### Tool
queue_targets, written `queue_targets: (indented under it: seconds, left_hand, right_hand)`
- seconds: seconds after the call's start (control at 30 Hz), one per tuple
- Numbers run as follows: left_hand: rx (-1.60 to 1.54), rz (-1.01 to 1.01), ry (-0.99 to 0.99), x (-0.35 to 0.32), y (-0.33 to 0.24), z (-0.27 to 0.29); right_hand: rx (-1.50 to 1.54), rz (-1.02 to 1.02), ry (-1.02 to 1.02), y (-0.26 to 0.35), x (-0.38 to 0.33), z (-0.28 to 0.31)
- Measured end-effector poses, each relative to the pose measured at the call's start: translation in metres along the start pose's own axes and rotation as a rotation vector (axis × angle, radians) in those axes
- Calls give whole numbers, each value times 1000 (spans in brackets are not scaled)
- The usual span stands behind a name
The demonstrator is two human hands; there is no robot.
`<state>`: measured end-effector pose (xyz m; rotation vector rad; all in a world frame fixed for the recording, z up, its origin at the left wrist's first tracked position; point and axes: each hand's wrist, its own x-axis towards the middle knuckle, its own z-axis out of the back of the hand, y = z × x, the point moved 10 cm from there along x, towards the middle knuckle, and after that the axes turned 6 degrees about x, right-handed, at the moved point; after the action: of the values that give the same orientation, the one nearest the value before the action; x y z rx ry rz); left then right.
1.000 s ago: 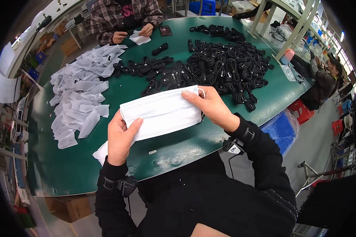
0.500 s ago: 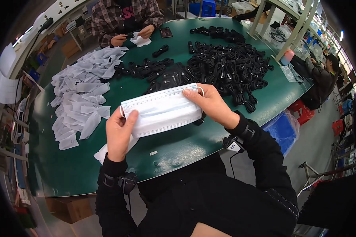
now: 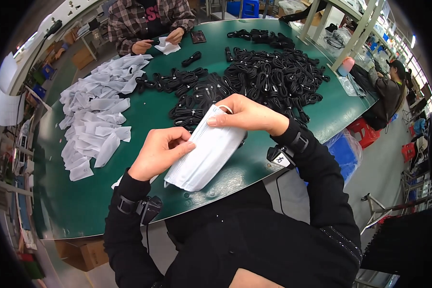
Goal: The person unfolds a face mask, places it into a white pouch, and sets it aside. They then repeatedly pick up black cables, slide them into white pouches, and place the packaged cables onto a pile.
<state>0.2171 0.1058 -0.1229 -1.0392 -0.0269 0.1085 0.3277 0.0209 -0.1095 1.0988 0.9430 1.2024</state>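
Observation:
A white pleated face mask [image 3: 209, 156] is held up over the near part of the green table, tilted with one end up and to the right. My right hand [image 3: 252, 115] is closed on its upper end, thumb across the front, a white ear loop showing beside the fingers. My left hand [image 3: 158, 151] is closed too, pinching the mask's left long edge between thumb and curled fingers. The lower end hangs free, with a bit of ear loop at its corner. Behind the mask lie bundled black cables [image 3: 266, 79]. A white piece is partly hidden behind my left wrist.
Flat whitish pouches [image 3: 101, 110] are heaped on the left of the green table [image 3: 72, 211]. Across it, a person's hands [image 3: 175, 36] hold a white pouch. A blue bin [image 3: 343, 158] and red stool [image 3: 365, 132] stand right; another person sits beyond.
The mask has turned from nearly level to steeply tilted, its left end swinging down. My left hand has slid from that end to the long edge; my right hand keeps its corner.

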Motion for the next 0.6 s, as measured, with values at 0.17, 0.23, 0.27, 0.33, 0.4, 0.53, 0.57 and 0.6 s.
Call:
queue_targets:
  seconds: [0.17, 0.23, 0.27, 0.33, 0.4, 0.53, 0.57, 0.6]
  left_hand:
    - [127, -27, -150, 1, 3, 10]
    - [60, -34, -249, 2, 12, 16]
    - [63, -34, -250, 2, 15, 15]
    - [-102, -64, -337, 2, 13, 21]
    - [-182, -82, -378, -1, 11, 24]
    - [-232, -55, -366, -1, 4, 18]
    - [-250, -81, -386, -1, 2, 20]
    - [-269, -106, -406, -1, 0, 22]
  right_hand:
    - [-387, 274, -153, 34, -15, 0]
    - [-418, 318, -195, 36, -18, -4]
    - [-448, 359, -236, 37, -20, -5]
    - [-480, 401, -286, 38, -23, -2]
    - [-291, 325, -396, 25, -23, 16]
    - [-290, 463, -532, 32, -33, 23]
    - [-337, 550, -573, 39, -39, 22]
    - [-337, 551, -573, 39, -41, 21]
